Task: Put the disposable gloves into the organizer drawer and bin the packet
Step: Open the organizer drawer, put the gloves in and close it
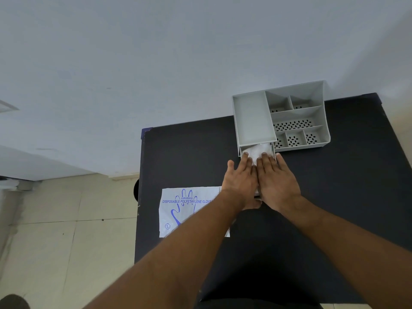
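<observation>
A grey organizer (298,112) with several compartments stands at the far side of the black table (182,157). Its drawer (242,151) is pulled out toward me from under the left section. Translucent white gloves (256,151) lie inside the drawer. My left hand (242,178) and my right hand (277,179) lie flat side by side on the gloves, fingers spread and pressing down, fingertips near the organizer's body. The white glove packet (185,210) with blue print lies flat on the table to the left, partly under my left forearm.
The table's left edge (139,197) drops to a tiled floor (66,230). A pale wall (156,63) rises behind the table. A dark round object (136,190) shows just beyond the left edge. A dark shape (13,302) sits at the bottom left corner.
</observation>
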